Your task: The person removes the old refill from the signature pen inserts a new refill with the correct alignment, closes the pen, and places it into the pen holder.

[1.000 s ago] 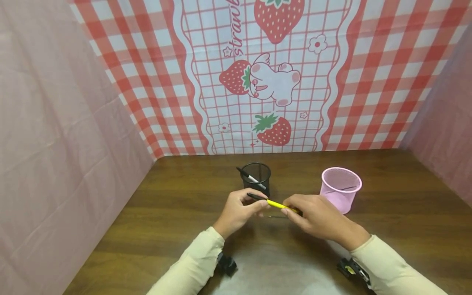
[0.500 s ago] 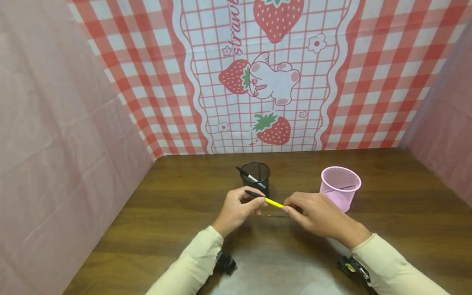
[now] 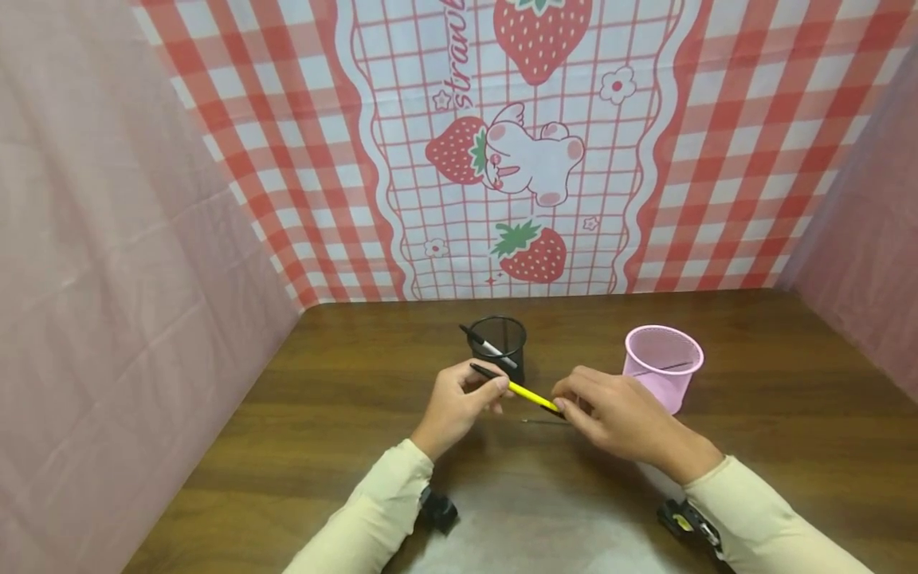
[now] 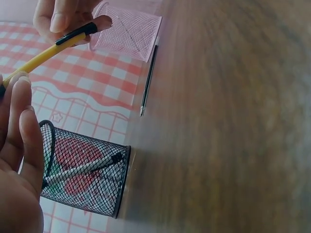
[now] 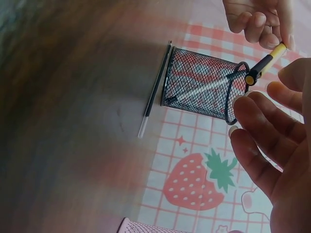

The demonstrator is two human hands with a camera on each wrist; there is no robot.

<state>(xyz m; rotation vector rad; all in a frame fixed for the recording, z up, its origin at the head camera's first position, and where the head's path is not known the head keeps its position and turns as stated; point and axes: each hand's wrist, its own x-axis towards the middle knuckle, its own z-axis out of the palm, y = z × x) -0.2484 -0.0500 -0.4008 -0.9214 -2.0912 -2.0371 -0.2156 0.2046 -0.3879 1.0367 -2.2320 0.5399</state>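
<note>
My left hand (image 3: 462, 402) pinches a yellow pen (image 3: 529, 395) with black ends between thumb and fingers, holding it slanted above the table. My right hand (image 3: 617, 410) is at the pen's lower right end, fingers loosely bent. In the right wrist view its thumb and fingers (image 5: 265, 119) are spread apart around the black clip end, gripping nothing. Below the hands a thin black ink refill (image 4: 150, 80) with a clear end lies on the table. Behind the left hand stands a black mesh pen holder (image 3: 512, 368) with a grey-and-black pen (image 3: 495, 348) leaning in it.
A pink mesh pen holder (image 3: 663, 392) stands just behind the right hand, with a thin dark stick inside. The brown wooden table (image 3: 344, 375) ends at a strawberry-print checked cloth (image 3: 315, 199) at the back. Pink cloth (image 3: 136, 303) hangs at both sides.
The yellow pen has tilted more steeply, its left end rising slightly and its right end dropping. My right fingers, which gripped its right end a second ago, have loosened from it.
</note>
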